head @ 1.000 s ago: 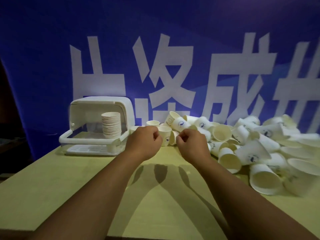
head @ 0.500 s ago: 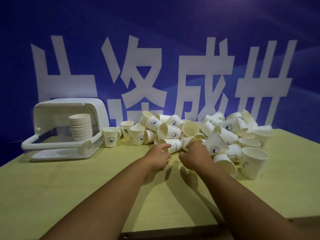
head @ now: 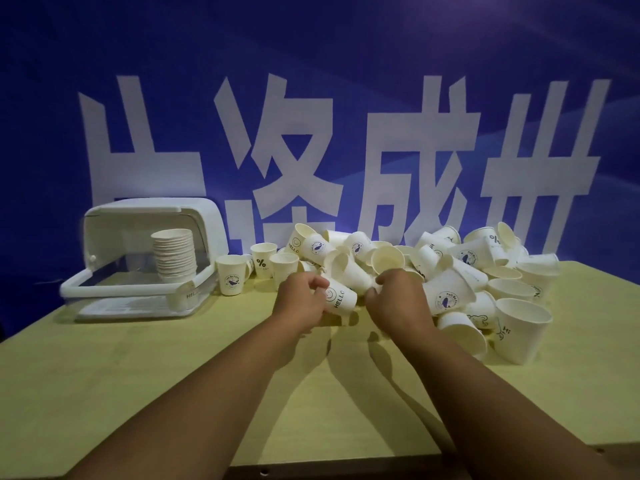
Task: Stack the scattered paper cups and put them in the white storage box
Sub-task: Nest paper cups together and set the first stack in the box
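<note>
A heap of white paper cups (head: 450,268) lies on its sides across the right half of the yellow-green table (head: 173,375). My left hand (head: 301,303) is closed around the base of a cup marked HELLO (head: 341,298) at the heap's near edge. My right hand (head: 398,303) is just to the right, its thumb and fingers pinched on the base of a tipped plain cup (head: 351,271). The white storage box (head: 138,289) stands at the back left with its lid up. A stack of cups (head: 173,254) stands inside it.
Three cups stand upright between box and heap: a whale-print cup (head: 231,276), a percent-sign cup (head: 264,259) and a plain one (head: 284,269). A large cup marked Hi (head: 519,330) stands at the heap's near right. A blue banner (head: 311,98) closes the back.
Both hands went from fists near the box side to the heap's near edge. My left hand took hold of the HELLO cup and my right closed on a neighbouring cup. The view shifted.
</note>
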{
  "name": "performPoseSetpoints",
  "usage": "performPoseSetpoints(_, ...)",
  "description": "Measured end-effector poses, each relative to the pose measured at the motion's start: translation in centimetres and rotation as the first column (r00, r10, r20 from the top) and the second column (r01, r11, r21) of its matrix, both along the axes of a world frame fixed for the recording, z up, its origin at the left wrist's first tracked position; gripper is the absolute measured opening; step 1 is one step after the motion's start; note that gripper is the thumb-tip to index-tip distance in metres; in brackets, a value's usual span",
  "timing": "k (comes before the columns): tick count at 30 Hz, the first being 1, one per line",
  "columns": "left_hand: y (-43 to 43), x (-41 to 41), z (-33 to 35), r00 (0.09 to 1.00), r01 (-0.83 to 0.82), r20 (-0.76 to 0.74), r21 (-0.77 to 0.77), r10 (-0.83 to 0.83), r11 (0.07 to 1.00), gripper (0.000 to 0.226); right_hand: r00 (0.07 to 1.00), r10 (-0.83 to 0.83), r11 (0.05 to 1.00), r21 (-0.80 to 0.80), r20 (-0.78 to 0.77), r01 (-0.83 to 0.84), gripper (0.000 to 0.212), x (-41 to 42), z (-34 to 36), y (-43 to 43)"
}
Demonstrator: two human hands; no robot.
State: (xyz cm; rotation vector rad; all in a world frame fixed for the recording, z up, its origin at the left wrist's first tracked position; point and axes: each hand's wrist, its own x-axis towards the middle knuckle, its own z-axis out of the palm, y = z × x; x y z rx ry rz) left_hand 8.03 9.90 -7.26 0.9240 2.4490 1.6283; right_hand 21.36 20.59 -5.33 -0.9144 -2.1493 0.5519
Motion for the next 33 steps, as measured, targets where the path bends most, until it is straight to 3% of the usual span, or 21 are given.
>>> performPoseSetpoints(4, -3.0, -1.5, 1.4, 0.984, -0.085, -0.157, 0.015, 0.086, 0.996, 0.026, 0.997, 0.05, 0.996, 0.07, -0.057, -0.046, 0.012, -1.5, 0.9, -1.3)
performPoseSetpoints(9, -7.2, -3.5, 2.7, 0.976, -0.137, -0.163, 0.074, 0.147, 0.988, 0.02, 0.978, 0.141, 0.988, 0.091, -0.156, -0.128, 0.014, -4.3, 1.2, -3.5)
performPoseSetpoints(18, -14.8, -7.8, 5.0, 0.887, -0.26, -0.363, 0.122, 0.287, 0.958, 0.005, 0.91, 0.23, 0.972, 0.033, -0.345, -0.233, 0.034, -10.7, 1.2, -6.9)
performPoseSetpoints(25, -18.5, -11.3, 7.5, 0.788, -0.283, -0.473, 0.29, 0.394, 0.914, 0.007, 0.829, 0.333, 0.94, 0.09, -0.449, -0.329, 0.011, -16.2, 2.2, -9.1)
performPoseSetpoints(33, -19.2, -16.1, 9.2, 0.694, -0.33, -0.501, 0.417, 0.517, 0.847, 0.009, 0.728, 0.385, 0.907, 0.088, -0.568, -0.411, 0.008, -22.0, 5.0, -10.5)
